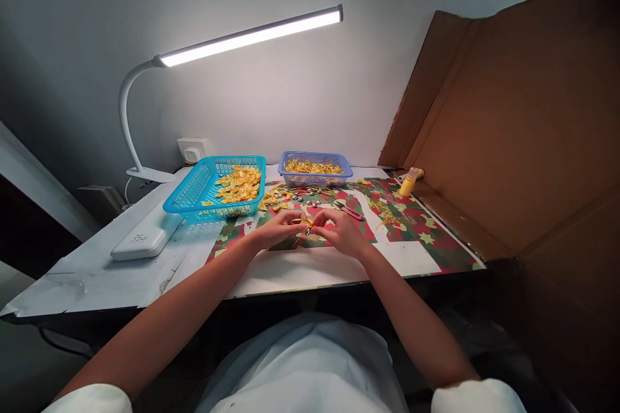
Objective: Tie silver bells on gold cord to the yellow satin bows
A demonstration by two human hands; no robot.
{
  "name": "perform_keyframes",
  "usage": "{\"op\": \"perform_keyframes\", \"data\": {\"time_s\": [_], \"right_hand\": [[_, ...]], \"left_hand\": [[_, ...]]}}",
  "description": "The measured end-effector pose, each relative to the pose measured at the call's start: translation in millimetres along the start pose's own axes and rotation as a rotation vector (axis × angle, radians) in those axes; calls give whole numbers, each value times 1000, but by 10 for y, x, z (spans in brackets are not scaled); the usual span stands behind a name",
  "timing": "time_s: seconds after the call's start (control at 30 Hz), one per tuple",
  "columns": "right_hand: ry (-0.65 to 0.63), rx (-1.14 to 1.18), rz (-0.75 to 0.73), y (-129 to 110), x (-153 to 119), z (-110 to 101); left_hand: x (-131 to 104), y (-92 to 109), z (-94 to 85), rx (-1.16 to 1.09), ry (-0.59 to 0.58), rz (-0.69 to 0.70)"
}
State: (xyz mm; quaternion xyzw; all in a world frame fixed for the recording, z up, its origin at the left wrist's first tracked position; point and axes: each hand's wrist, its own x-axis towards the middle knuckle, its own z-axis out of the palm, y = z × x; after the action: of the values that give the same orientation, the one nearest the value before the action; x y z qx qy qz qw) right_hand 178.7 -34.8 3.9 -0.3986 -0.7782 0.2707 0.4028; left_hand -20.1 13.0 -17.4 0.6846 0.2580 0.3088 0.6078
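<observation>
My left hand [283, 227] and my right hand [343, 232] meet above the near part of the patterned sheet, with their fingertips almost touching. Both are pinched on a thin yellow cord [301, 222]. A small round silver bell [308, 231] shows at the right fingertips, though its join to the cord is too small to make out. Just beyond my hands lie loose silver bells [314, 204], yellow fabric pieces [272, 200] and red-handled thread snips [349, 210].
A blue basket [213, 208] of yellow pieces stands left; a purple basket [317, 178] of yellow cords stands behind. A yellow bottle [407, 184], fine gold chain [385, 211], white power bank [145, 239] and lamp [252, 35] surround the workspace. Cardboard [508, 110] walls the right side.
</observation>
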Motion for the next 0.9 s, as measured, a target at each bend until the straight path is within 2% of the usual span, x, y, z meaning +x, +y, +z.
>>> {"op": "perform_keyframes", "data": {"time_s": [0.17, 0.4, 0.63, 0.9], "right_hand": [[-35, -47, -3, 46, -4, -12], [-108, 64, -151, 98, -46, -82], [143, -2, -246, 37, -42, -43], [199, -138, -248, 23, -18, 66]], "left_hand": [[5, 6, 32, -6, -7, -1], [-6, 44, -5, -106, 20, 3], [-15, 61, -16, -140, 16, -5], [-9, 59, -3, -96, 17, -9]]}}
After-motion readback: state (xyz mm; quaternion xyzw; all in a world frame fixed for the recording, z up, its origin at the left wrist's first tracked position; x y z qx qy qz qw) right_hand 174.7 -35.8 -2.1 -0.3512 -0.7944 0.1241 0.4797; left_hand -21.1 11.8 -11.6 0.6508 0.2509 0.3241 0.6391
